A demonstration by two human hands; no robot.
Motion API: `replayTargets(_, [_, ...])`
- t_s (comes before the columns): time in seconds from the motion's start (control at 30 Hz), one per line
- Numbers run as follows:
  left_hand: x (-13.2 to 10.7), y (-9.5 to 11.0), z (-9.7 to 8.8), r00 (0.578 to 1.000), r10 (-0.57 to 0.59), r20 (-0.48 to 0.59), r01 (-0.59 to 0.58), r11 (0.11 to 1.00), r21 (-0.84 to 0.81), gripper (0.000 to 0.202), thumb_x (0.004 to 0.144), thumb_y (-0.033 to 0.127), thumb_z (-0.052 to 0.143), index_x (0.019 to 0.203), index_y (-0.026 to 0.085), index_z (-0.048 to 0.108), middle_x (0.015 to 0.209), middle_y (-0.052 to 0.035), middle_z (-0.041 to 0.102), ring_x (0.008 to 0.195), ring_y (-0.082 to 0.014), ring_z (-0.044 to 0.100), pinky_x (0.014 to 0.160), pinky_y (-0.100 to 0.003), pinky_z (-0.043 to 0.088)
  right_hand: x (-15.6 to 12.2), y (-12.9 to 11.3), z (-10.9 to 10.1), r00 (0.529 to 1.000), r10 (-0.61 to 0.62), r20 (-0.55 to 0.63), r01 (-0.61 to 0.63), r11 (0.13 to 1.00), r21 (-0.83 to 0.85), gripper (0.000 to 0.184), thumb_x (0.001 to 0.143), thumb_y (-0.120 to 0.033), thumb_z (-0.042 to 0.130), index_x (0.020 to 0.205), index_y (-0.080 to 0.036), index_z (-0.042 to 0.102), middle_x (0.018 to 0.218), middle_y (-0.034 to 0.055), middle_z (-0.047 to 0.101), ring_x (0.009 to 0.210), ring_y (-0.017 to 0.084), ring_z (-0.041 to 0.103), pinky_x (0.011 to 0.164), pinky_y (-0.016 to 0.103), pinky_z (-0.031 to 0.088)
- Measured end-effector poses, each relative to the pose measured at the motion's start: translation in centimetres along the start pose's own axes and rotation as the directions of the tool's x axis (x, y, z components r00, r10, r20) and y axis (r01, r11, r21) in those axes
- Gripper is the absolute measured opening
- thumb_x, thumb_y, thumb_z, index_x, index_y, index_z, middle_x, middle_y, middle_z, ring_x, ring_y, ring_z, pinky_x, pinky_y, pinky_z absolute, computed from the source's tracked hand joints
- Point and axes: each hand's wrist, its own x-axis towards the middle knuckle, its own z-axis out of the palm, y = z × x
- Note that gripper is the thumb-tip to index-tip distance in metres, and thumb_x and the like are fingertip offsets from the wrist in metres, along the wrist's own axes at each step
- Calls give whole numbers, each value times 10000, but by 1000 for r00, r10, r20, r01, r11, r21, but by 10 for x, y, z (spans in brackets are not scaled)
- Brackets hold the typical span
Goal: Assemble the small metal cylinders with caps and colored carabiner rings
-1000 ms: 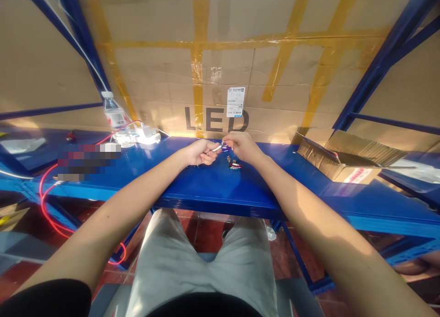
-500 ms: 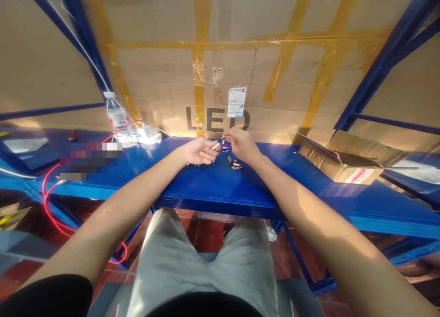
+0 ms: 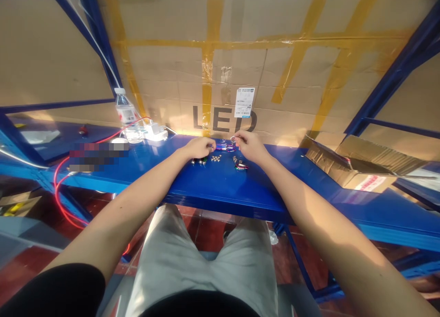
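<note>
My left hand (image 3: 200, 147) and my right hand (image 3: 249, 145) meet over the far part of a blue metal shelf (image 3: 220, 184). Between them they pinch a small purple and silver piece (image 3: 225, 147), each hand closed on one end. My right fingers also pinch a small metal ring (image 3: 233, 138) at its end. Several small silver parts (image 3: 216, 158) and a green one lie on the shelf just in front of my left hand. A small green and red piece (image 3: 241, 166) lies below my right hand.
A taped cardboard sheet marked LED (image 3: 225, 119) stands behind the shelf. A water bottle (image 3: 125, 115), a white power strip (image 3: 156, 134) and a red cable (image 3: 65, 170) are at the left. An open cardboard box (image 3: 357, 165) sits at the right.
My head has turned a little left, so everything sits further right in view. My left hand has lowered toward the shelf, and the small silver parts beneath it now show.
</note>
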Motion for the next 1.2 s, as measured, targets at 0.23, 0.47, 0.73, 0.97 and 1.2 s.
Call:
replayTargets(0.23, [14,-3,8,960,250,128,-277,918,285,285,719,85,546,839,223,764,890,-52,773,788,-210,662,709,-304,432,1,5,1,1000,5,1,-5,1000,22,121,912,-260,577,859,-209,673,727,26,640,724,201,572,709,325,437])
replayTargets(0.47, [15,7,9,946,278,169,-322,876,359,300,714,69,547,838,217,777,824,-70,751,754,-230,647,700,-328,415,2,3,0,1000,8,7,-8,1000,2,134,908,-208,547,839,-205,662,755,34,658,729,198,567,718,327,432])
replayTargets(0.73, [13,10,9,948,273,163,-315,876,366,303,743,38,547,845,209,775,858,-66,762,742,-213,625,662,-309,366,0,-2,-1,1000,9,17,-9,1000,-3,154,916,-190,530,840,-193,664,758,35,653,733,195,573,740,331,430])
replayTargets(0.97, [15,16,7,956,218,198,-281,879,385,284,736,66,563,883,211,758,844,-50,740,760,-209,615,660,-309,363,1,0,-1,1000,3,13,-3,1000,-10,163,911,-205,522,846,-191,671,763,37,668,755,204,593,743,337,447])
replayTargets(1.2, [18,29,0,960,99,261,-190,918,349,258,729,151,558,860,221,769,835,-59,748,695,-206,581,638,-321,368,2,3,-1,999,-39,11,40,999,-16,168,890,-196,510,846,-192,671,817,58,706,824,222,630,789,353,474])
